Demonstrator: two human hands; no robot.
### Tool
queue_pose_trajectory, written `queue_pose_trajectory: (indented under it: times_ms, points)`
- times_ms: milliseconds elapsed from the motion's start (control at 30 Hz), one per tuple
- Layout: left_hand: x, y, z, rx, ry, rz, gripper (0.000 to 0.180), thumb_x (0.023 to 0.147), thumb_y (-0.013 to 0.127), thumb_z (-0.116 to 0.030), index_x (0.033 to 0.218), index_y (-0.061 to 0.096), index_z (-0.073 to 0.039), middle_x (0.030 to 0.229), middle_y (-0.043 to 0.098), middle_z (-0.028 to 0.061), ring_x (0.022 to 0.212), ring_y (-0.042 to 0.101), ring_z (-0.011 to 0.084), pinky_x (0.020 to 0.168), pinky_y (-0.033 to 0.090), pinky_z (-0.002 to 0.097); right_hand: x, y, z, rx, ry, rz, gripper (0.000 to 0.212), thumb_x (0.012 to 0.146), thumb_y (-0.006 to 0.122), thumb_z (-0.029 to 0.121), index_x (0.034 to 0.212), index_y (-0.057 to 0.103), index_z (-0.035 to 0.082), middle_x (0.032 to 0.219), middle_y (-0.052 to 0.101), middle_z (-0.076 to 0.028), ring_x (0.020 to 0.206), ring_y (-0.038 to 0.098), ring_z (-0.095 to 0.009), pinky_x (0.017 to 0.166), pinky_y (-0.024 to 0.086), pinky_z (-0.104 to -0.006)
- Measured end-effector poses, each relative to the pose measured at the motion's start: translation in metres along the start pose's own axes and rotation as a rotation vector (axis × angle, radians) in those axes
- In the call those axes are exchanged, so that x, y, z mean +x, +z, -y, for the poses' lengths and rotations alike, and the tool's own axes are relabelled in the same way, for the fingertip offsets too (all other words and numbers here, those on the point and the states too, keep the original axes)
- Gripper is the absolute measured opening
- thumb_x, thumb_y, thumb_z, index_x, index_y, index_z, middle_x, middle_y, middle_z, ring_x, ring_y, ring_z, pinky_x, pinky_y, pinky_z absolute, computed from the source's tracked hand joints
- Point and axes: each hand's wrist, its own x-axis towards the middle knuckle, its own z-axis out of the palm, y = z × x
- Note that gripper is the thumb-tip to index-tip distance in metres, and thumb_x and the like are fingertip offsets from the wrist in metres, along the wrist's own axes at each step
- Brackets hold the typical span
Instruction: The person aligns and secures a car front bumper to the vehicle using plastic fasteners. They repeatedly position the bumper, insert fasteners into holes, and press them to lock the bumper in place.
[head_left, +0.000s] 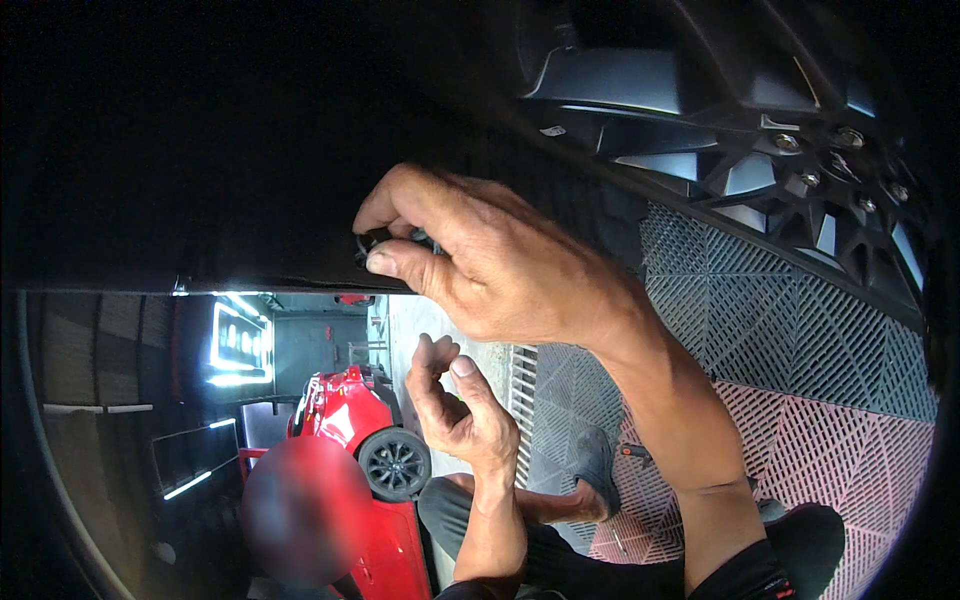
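Observation:
My right hand (490, 250) reaches across from the lower right with its back toward me. Its thumb and fingers are closed on a small black part (372, 240), mostly hidden by the fingers, so its exact kind does not show. The part is up against a dark panel (250, 240), along whose lower edge the hand works. Below and a little left, my left hand (465, 405) is raised in the air with loosely curled fingers. A hollow shows between its thumb and fingers, and nothing is visible in it.
A dark alloy wheel (730, 130) fills the upper right. Grey and pink grid floor tiles (760, 310) lie beneath it. A dark-handled tool with an orange tip (635, 452) rests near my shoe (597, 470). A red car (345, 410) and a blurred person (305, 510) are at lower left.

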Motion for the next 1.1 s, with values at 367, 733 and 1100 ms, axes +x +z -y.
queue_pose_trajectory:
  times_ms: [367, 733, 1100]
  points:
    - [0.02, 0.043, -0.047, 0.276, 0.19, 0.054, 0.07, 0.106, 0.053, -0.021, 0.163, 0.021, 0.003, 0.154, 0.028, 0.0314, 0.132, 0.049, 0.0382, 0.106, 0.046, 0.0466, -0.005, -0.03, -0.004, 0.091, 0.009, -0.217, 0.025, 0.102, 0.069, 0.026, 0.111, 0.068, 0.003, 0.097, 0.066, -0.005, 0.091, 0.063, -0.013, 0.08, 0.051, -0.0276]
    - [0.001, 0.098, -0.057, 0.333, 0.097, -0.023, 0.134, 0.08, 0.079, -0.066, 0.166, -0.001, -0.002, 0.163, -0.007, 0.0357, 0.154, -0.007, 0.0525, 0.123, 0.01, 0.0654, -0.01, -0.049, 0.021, -0.151, 0.035, -0.18, 0.025, 0.097, 0.073, 0.026, 0.107, 0.069, 0.003, 0.089, 0.065, -0.005, 0.085, 0.063, -0.014, 0.077, 0.051, -0.0282]
    - [0.006, 0.118, -0.066, 0.015, -0.03, -0.319, 0.077, 0.099, 0.064, -0.029, 0.163, 0.026, -0.007, 0.152, 0.032, 0.0265, 0.13, 0.041, 0.0305, 0.1, 0.04, 0.0449, -0.013, -0.074, 0.046, -0.324, 0.022, -0.152, 0.023, 0.096, 0.074, 0.021, 0.109, 0.069, 0.003, 0.09, 0.066, -0.005, 0.084, 0.063, -0.013, 0.075, 0.051, -0.0269]
